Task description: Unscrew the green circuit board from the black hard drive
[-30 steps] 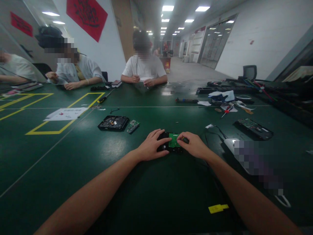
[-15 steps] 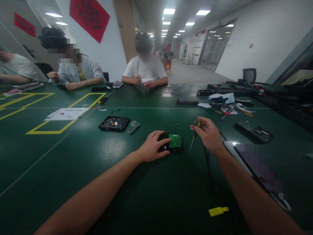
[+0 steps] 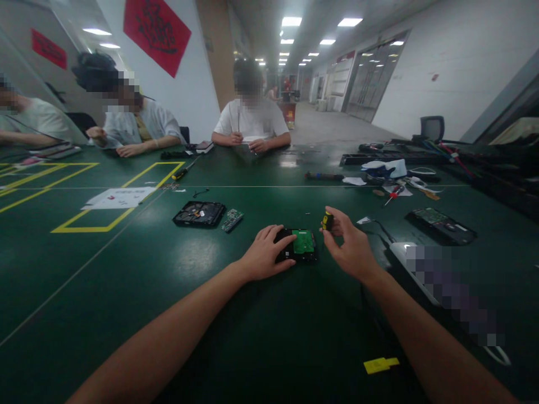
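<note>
A black hard drive (image 3: 300, 250) with a green circuit board on top lies on the green table (image 3: 168, 269) in front of me. My left hand (image 3: 266, 252) rests on its left side, fingers curled over the case. My right hand (image 3: 350, 241) hovers just right of the drive, pinching the black-and-yellow handle of a small screwdriver (image 3: 327, 221). The screwdriver's shaft is hidden by my fingers.
Another opened drive (image 3: 199, 213) and a loose green board (image 3: 232, 219) lie to the left. A third drive (image 3: 443, 223), cables and tools sit to the right. A yellow tag (image 3: 381, 365) lies near me. Three people sit across the table.
My right hand lifted the screwdriver off the drive, swung out to the right, then came back close to the drive's right edge. My left hand stayed on the drive.
</note>
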Demonstrator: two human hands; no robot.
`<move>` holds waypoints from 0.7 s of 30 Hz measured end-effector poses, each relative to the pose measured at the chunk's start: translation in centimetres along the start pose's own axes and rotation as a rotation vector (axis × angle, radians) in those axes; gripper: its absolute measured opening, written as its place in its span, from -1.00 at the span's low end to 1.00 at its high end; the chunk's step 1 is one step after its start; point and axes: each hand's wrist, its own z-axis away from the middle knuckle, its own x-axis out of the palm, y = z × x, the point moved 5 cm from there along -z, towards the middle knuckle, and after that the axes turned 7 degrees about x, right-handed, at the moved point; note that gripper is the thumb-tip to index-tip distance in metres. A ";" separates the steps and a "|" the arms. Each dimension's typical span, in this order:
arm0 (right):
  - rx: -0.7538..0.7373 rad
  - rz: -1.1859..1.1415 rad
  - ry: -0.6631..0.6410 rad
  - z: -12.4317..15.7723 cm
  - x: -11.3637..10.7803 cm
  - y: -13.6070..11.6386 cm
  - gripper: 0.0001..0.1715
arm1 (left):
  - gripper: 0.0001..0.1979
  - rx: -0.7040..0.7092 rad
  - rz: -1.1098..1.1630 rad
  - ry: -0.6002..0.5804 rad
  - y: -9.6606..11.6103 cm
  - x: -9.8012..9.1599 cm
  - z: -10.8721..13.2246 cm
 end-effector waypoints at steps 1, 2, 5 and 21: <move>0.007 -0.015 0.021 0.0 -0.1 0.2 -0.31 | -0.26 -0.012 -0.006 0.006 0.1 0.0 0.0; 0.013 -0.031 0.057 0.0 -0.2 0.3 -0.30 | -0.26 -0.026 -0.010 0.014 0.1 0.0 0.0; 0.041 -0.084 0.194 -0.1 -0.6 0.7 -0.26 | -0.25 -0.048 -0.018 0.044 0.2 0.1 0.0; 0.113 -0.434 0.145 0.5 2.4 0.7 -0.26 | -0.35 0.049 0.021 0.030 0.0 0.7 0.1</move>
